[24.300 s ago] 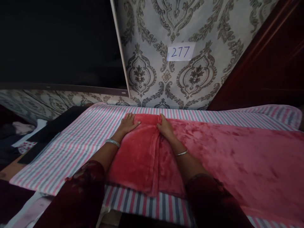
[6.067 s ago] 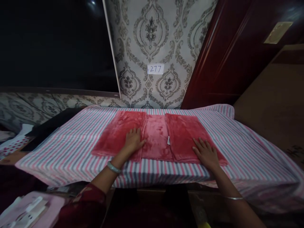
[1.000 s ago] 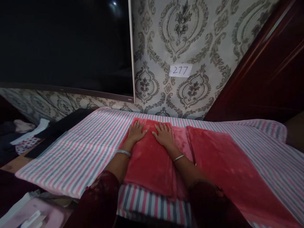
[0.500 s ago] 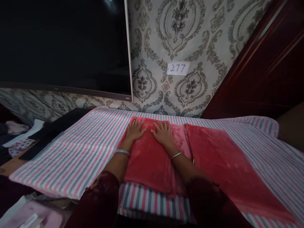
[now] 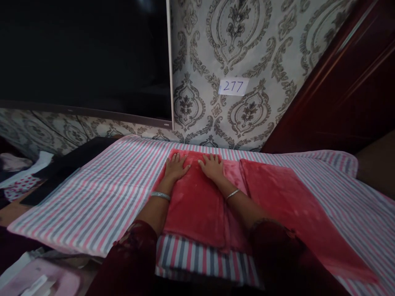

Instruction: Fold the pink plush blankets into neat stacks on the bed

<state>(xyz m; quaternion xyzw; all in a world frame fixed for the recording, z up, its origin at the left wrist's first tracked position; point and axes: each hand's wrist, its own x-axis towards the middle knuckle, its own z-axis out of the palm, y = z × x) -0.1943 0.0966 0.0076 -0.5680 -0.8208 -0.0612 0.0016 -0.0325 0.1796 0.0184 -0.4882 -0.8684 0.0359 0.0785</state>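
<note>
A plush red cloth, folded into layers, lies on a striped sheet. Flat on the far left part of its folded stack rests my left hand, fingers spread. My right hand presses flat near the far right edge of the same stack, its fingers apart too. Neither hand grips anything. To the right, beyond a lighter pink strip, another red plush section is spread out; whether it joins the folded stack I cannot tell.
A large dark television hangs over the left side. Behind the surface is a patterned wall with a paper label reading 277. Dark red wooden furniture stands at the right. A pink container sits low at the left.
Both hands stay flat on the red cloth, with the right hand's fingers slightly shifted. The camera view has moved a little.
</note>
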